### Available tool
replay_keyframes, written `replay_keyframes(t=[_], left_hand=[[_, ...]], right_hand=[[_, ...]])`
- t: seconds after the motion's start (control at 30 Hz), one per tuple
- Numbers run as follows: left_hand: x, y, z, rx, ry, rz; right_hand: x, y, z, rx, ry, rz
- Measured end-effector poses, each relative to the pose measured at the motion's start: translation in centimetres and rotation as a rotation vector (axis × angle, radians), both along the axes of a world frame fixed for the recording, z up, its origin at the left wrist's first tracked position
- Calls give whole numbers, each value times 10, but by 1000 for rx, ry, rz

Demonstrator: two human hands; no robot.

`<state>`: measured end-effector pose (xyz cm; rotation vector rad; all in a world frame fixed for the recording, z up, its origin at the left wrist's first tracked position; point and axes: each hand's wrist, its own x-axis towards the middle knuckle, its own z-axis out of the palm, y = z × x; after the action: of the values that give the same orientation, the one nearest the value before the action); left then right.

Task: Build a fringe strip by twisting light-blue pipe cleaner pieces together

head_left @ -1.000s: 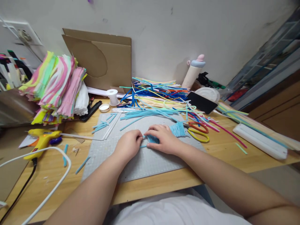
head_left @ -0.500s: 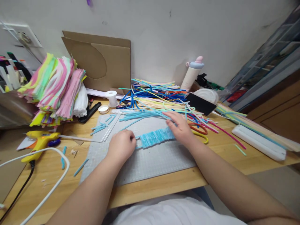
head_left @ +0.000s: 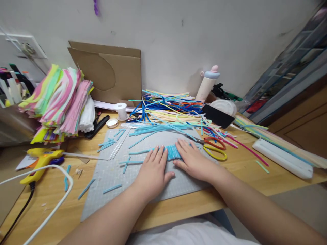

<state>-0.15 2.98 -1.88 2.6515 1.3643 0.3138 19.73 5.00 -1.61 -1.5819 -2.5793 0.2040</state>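
A woven strip of light-blue pipe cleaners (head_left: pixel 174 152) lies on the grey cutting mat (head_left: pixel 109 200). My left hand (head_left: pixel 154 170) lies flat over its left part, fingers spread. Across its right part rests my right hand (head_left: pixel 192 160), also flat with fingers apart. Between the hands the middle of the strip shows; the rest is hidden under them. Two long pipe-cleaner ends stick out past my left fingers, and a short cut piece (head_left: pixel 126 165) crosses the lower one. Another short piece (head_left: pixel 112 189) lies on the mat nearer me.
Scissors (head_left: pixel 216 153) with red and yellow handles lie right of the mat. Loose blue pipe cleaners (head_left: pixel 158 129) and a coloured heap (head_left: pixel 173 103) lie behind. At left are a yellow glue gun (head_left: pixel 42 160), its cable and upright bundles (head_left: pixel 61 98). A bottle (head_left: pixel 206 85) and phone (head_left: pixel 217 116) stand behind right.
My left hand has let go of the strip's left end and now lies flat on it. My right hand has shifted down onto the strip. The two long ends and short pieces now show at left.
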Motion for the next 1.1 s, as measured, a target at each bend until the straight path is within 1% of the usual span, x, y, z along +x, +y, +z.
replay_keyframes(t=[0.1, 0.2, 0.27, 0.33, 0.37, 0.4, 0.5, 0.57, 0.63, 0.7, 0.8, 0.87, 1.0, 1.1], left_hand=[[-3, 1, 1, -41, 25, -13], [-10, 5, 6, -78, 15, -43], [-15, 8, 9, -101, -11, -64], [-20, 11, 11, -108, -44, -70], [-22, 12, 12, -102, -65, -63], [-22, 13, 14, -91, -86, -47], [-18, 14, 18, -41, -133, 38], [-12, 16, 23, -19, -126, 77], [-4, 20, 28, -27, -95, 76], [5, 27, 31, -61, -73, 16], [15, 40, 31, -114, -86, -122], [18, 46, 27, -141, -103, -133], [20, 49, 18, -159, -156, -54], [23, 51, 15, -186, -235, -24]], right_hand=[[2, 1, -7, -106, 38, 25], [10, 8, -4, -155, 136, 76], [23, 16, 3, -135, 267, 52], [39, 24, 11, -20, 389, -51], [48, 27, 14, 51, 392, -73], [56, 30, 17, 57, 340, -68], [70, 33, 20, -58, 203, -45], [68, 33, 20, -115, 155, -18], [59, 34, 19, -134, 143, 42], [46, 35, 19, -148, 162, 122], [28, 37, 18, -127, 220, 175], [23, 38, 17, -129, 292, 148], [28, 38, 15, -246, 451, 41], [30, 39, 13, -268, 472, 36]])
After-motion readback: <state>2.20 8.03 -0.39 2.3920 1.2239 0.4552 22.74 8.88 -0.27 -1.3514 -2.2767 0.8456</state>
